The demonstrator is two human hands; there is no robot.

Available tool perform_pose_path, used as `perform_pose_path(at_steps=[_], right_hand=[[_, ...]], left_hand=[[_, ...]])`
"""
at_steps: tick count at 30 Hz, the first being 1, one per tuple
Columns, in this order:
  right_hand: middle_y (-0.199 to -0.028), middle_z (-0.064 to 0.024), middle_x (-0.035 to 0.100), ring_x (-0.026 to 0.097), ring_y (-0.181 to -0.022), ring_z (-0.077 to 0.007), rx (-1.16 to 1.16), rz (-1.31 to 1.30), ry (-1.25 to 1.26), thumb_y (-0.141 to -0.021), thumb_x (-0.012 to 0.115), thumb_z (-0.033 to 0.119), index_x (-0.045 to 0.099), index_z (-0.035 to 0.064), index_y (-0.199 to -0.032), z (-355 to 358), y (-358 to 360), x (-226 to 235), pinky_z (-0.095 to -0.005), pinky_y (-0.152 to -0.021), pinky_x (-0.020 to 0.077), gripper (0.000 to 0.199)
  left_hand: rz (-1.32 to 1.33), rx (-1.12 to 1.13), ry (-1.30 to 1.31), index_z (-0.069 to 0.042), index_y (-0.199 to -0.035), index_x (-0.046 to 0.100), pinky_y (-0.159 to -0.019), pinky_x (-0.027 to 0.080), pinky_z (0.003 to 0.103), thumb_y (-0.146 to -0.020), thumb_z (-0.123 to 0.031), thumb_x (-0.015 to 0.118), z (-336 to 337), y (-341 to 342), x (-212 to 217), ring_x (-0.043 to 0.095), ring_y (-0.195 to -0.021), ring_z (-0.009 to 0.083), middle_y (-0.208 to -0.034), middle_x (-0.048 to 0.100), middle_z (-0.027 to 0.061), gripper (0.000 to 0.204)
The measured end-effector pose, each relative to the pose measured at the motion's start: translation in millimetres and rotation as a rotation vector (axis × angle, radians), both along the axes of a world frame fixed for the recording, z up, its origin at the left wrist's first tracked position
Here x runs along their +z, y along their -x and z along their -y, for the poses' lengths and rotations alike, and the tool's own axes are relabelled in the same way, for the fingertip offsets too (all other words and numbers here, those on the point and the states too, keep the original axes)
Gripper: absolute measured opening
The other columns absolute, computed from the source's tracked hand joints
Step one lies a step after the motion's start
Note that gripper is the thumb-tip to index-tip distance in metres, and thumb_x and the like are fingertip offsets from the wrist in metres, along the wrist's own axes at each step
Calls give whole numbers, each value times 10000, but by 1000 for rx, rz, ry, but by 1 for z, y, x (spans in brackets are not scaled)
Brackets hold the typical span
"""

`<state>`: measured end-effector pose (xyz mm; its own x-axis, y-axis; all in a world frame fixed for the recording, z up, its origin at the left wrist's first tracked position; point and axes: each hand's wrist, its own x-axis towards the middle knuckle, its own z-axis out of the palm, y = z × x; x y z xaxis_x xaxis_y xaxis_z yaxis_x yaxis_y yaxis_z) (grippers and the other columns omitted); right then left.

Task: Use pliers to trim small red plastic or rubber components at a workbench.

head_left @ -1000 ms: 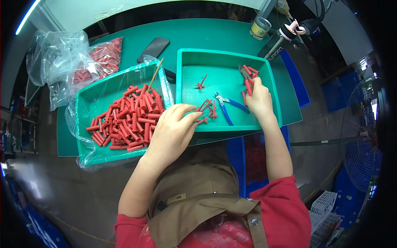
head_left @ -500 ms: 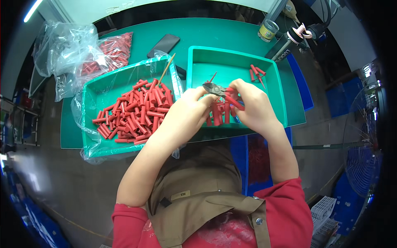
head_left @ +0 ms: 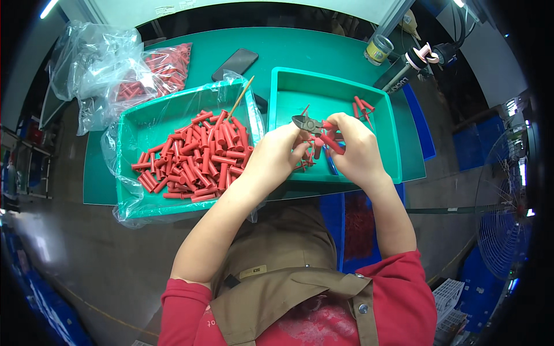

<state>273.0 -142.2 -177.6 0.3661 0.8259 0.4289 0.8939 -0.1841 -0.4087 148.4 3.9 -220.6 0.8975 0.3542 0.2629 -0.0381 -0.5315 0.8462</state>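
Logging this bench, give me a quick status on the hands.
Right hand grips cutters. Left hand pinches red tube at them. Both above right tray; nothing blocking.

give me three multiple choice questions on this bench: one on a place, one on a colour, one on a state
1. Where does the phone lie?
A. on the table behind the trays
B. in the right tray
C. in the bag

2. What colour are the tubes heaped in the left tray?
A. blue
B. red
C. yellow

3. What does the right hand hold?
A. nothing
B. a cup
C. cutters

Key: 1 A, it rests dark on the green table top. 2 B, the heap is red. 3 C, the fingers wrap the cutter handles.
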Motion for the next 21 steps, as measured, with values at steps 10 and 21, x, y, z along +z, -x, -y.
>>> perform_pose_path(at_steps=[10, 21], right_hand=[[-1068, -148, 637, 617, -767, -194, -321, -11, -39, -777, 665, -76, 553, 19, -1038, 29, -35, -15, -337, -729, 517, 300], [-1018, -68, 530, 562, -912, -141, 174, -1157, -397, -895, 608, -40, 460, 41, -1104, 9, 51, -27, -297, -817, 468, 269]], left_hand=[[274, 144, 108, 28, -1027, 640, -777, 554, 277, -842, 48, 717, -7, 37, 11, 705, -867, 145, -930, 701, 90, 201], [78, 81, 382, 38, -1111, 592, -886, 528, 286, -873, 11, 722, 7, 75, 14, 663, -1004, 162, -1053, 666, 104, 272]])
